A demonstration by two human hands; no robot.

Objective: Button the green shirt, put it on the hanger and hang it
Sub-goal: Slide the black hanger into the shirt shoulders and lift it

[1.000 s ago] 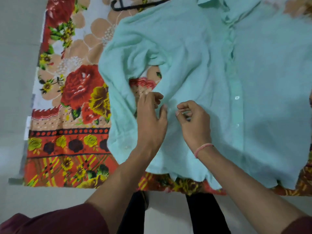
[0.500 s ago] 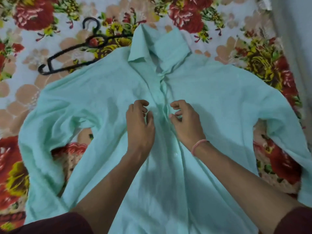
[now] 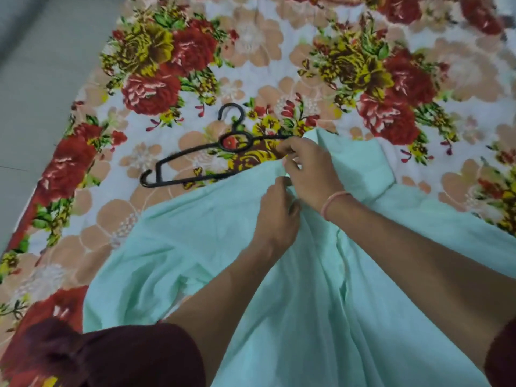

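Pinches the green shirt [image 3: 195, 247] at its top front edge with the right hand [image 3: 310, 171], curled on the cloth just beside the collar [image 3: 360, 163]. Grips the same fold with the left hand [image 3: 275, 216], directly below the right and close against it. Spreads from the grip down toward the body, flat on a flowered bedsheet [image 3: 251, 65]. Has the black hanger [image 3: 195, 163] lying just left of the grip, its right end reaching behind the right hand; contact there unclear.

Head camera, close, downward over shirt [image 3: 195, 247]
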